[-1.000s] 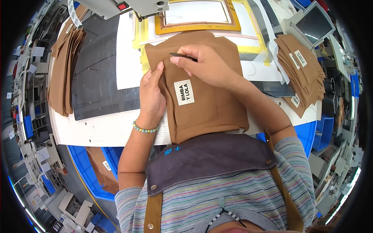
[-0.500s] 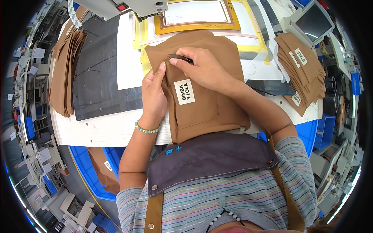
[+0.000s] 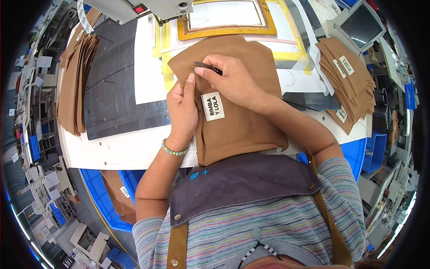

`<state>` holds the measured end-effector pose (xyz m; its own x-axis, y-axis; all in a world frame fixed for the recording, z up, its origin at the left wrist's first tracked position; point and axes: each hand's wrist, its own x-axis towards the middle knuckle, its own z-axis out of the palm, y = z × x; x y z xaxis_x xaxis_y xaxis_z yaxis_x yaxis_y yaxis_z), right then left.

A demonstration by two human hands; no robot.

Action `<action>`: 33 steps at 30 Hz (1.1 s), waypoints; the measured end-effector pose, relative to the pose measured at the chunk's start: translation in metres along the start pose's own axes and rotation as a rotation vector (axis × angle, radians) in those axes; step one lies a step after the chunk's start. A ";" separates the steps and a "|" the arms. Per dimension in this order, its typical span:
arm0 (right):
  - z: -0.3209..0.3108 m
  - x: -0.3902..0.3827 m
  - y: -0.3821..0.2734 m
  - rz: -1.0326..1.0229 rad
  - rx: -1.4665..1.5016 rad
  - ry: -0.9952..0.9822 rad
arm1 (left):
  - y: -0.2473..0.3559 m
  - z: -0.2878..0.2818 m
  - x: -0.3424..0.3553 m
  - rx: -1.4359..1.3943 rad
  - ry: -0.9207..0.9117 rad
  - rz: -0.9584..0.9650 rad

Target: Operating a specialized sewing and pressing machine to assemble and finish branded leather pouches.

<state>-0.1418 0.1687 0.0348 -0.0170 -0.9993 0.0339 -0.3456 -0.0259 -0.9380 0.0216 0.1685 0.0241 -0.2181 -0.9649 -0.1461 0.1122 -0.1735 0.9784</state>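
Note:
A brown fabric piece (image 3: 233, 130) with a stitched seam and a white label (image 3: 212, 106) lies in front of me, its near edge at my apron. My left hand (image 3: 182, 101) pinches its left edge, thumb on top and the other fingers partly under the cloth. Closed in my right hand (image 3: 233, 80) are small black thread snips (image 3: 208, 67), their tip pointing left just above my left thumb. A small tangle of dark thread or stitching shows on the cloth by the tip. The snips' rear part is hidden in my palm.
Above the cloth stand a yellow frame (image 3: 228, 31) and a white machine head (image 3: 148, 10). Stacked brown pieces lie left (image 3: 74, 89) and right (image 3: 347, 80). At the far right is a monitor (image 3: 360, 27). Blue bins (image 3: 130, 179) sit below the table edge.
My left hand has shifted slightly to the right along with its wrist, the thumb now a bit lower on the cloth. The right hand and snips have hardly moved.

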 end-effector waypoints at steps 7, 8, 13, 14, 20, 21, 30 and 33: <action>0.006 -0.001 0.002 0.132 0.507 -0.043 | -0.011 0.002 0.001 0.145 -0.036 0.196; 0.005 -0.001 0.000 0.124 0.513 -0.046 | -0.012 0.001 0.001 0.193 -0.038 0.188; 0.000 -0.005 -0.008 0.156 0.545 -0.048 | -0.014 0.002 0.000 0.089 -0.050 0.214; -0.002 -0.006 -0.010 0.157 0.567 -0.053 | -0.014 0.003 0.000 0.052 -0.055 0.223; -0.006 -0.003 -0.008 0.106 0.569 -0.090 | -0.007 -0.003 0.003 -0.180 -0.158 0.119; -0.005 -0.001 -0.007 0.076 0.511 -0.072 | -0.006 -0.004 0.004 -0.226 -0.162 0.086; -0.002 -0.002 -0.001 -0.097 0.072 0.098 | 0.000 -0.005 0.007 -0.361 -0.153 0.032; -0.002 -0.003 -0.001 -0.167 0.029 0.123 | 0.003 -0.004 0.009 -0.383 -0.147 0.013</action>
<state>-0.1432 0.1720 0.0364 -0.0766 -0.9703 0.2297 -0.3262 -0.1933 -0.9253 0.0237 0.1587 0.0249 -0.3478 -0.9338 -0.0844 0.4627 -0.2493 0.8507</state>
